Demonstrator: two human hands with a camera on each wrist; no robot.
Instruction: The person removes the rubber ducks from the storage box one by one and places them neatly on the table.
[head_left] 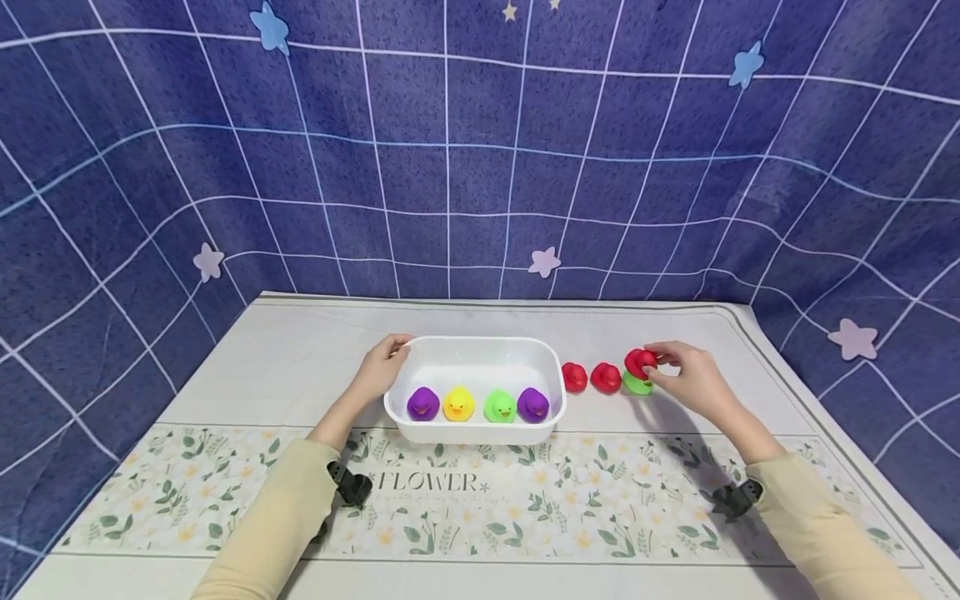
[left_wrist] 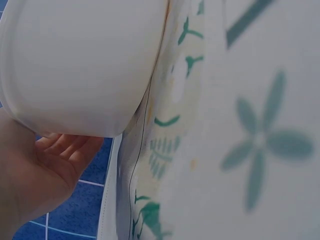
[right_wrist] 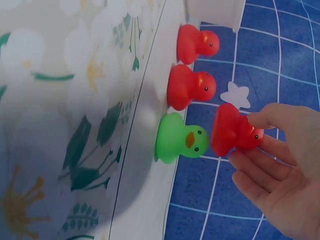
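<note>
A white bin holds a row of ducks: purple, yellow, green and purple. My left hand grips its left end; in the left wrist view the hand lies against the bin's wall. Between thumb and fingers, my right hand pinches a red duck just above a green duck. The right wrist view shows this red duck in the hand, over the green duck.
Two red ducks stand between the bin's right end and the green duck. A floral cloth covers the table, and a blue curtain with stars hangs behind its back edge.
</note>
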